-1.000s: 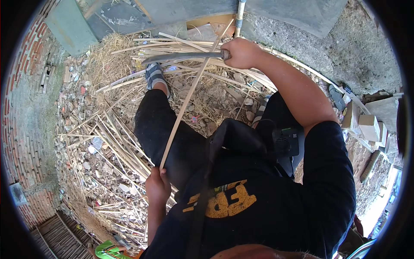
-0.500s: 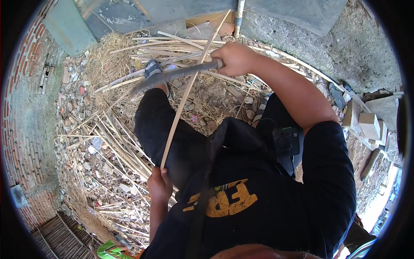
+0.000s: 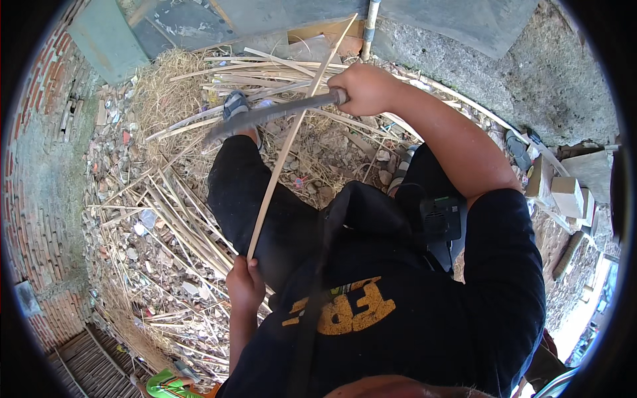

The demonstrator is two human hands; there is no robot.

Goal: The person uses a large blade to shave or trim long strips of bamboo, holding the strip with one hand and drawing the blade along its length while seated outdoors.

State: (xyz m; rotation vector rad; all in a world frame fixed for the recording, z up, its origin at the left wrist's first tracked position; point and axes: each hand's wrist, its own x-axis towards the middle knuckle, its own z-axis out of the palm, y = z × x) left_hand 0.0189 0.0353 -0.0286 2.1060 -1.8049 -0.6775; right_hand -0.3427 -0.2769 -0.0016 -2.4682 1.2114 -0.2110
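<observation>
A: Ground (image 3: 133, 219) is rubble, straw and split cane; brick wall (image 3: 40, 166) on the left.
B: Hands?
A: Left hand (image 3: 244, 286) clenched round the low end of a strip (image 3: 285, 149), which slants up across the left knee. Right hand (image 3: 361, 89) fisted on the blade (image 3: 265, 114) handle; blade crosses the strip near its upper part.

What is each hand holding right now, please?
Left hand: closed around the near end of a long bamboo strip.
Right hand: closed on the handle of a long grey blade that crosses the strip.
</observation>
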